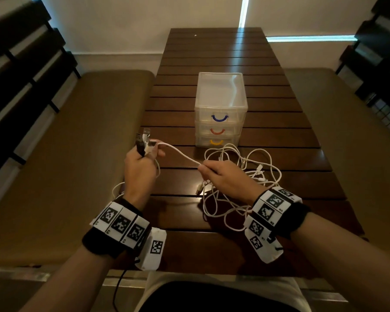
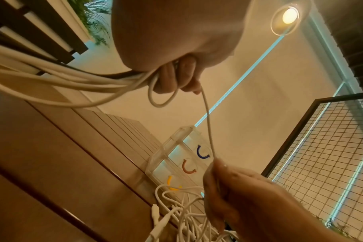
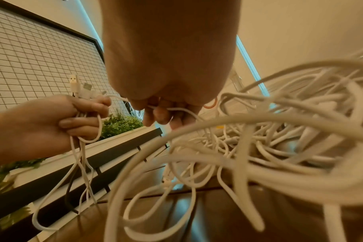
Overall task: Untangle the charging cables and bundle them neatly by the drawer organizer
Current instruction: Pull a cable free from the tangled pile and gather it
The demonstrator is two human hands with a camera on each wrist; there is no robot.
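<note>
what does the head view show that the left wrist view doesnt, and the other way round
Only the head view shows the plug ends sticking up from the left hand, both marker wristbands, and the whole slatted table.

Only the left wrist view shows the ceiling lamp and the wire grid panel.

Both show the right hand pinching a white cable stretched from the left hand, the clear drawer organizer with blue, red and yellow handles, and the tangled pile.

I am seeing my right hand [image 1: 225, 176] covering part of the cable tangle [image 1: 245, 176]. Near loops are blurring across the right wrist view, and the drawer organizer [image 3: 234, 78] is hiding behind them.
</note>
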